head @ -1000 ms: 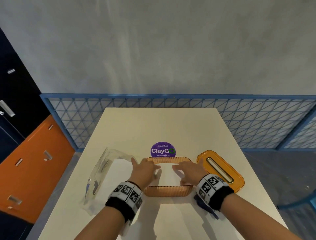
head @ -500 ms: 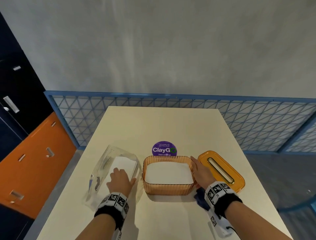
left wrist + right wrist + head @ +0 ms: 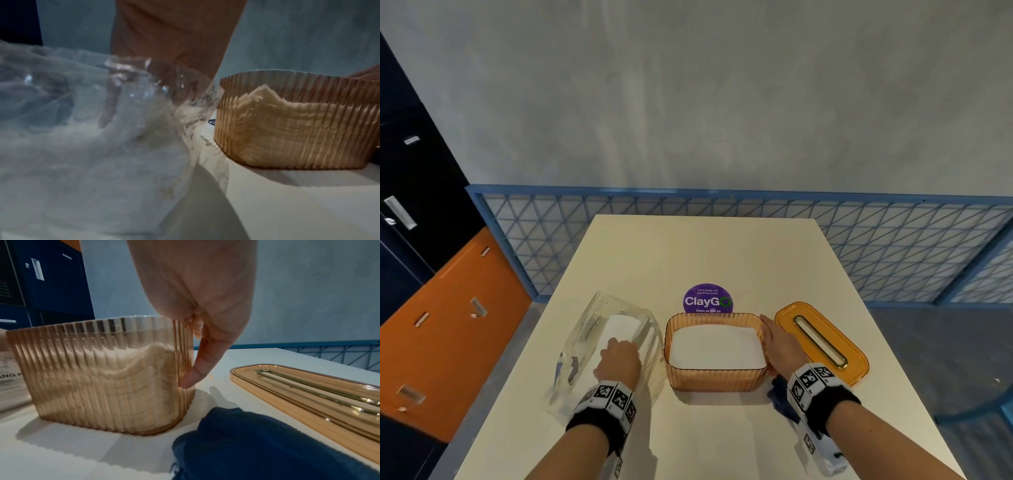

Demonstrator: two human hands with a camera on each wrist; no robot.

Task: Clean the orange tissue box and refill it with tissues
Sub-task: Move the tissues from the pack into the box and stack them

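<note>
The ribbed orange tissue box (image 3: 717, 379) stands open at the table's middle with a white tissue stack (image 3: 715, 346) inside, also seen through its wall (image 3: 298, 129) (image 3: 107, 378). Its orange lid (image 3: 822, 342) (image 3: 308, 394) lies flat to the right. My right hand (image 3: 779, 342) rests against the box's right wall, fingers (image 3: 197, 369) straight. My left hand (image 3: 619, 359) is at the clear plastic tissue bag (image 3: 592, 329), with its fingers (image 3: 109, 105) pointing down, seen through the plastic, over the white tissues (image 3: 82, 154) in it.
A dark blue cloth (image 3: 779, 401) (image 3: 246, 443) lies under my right wrist, between box and lid. A purple round sticker (image 3: 707, 298) sits behind the box. A blue mesh railing (image 3: 722, 219) runs past the table's far edge, and orange and dark cabinets (image 3: 448, 308) stand left.
A second ago both hands were over the tissues in the box. The left hand went left to the plastic bag and the right hand to the box's right wall.
</note>
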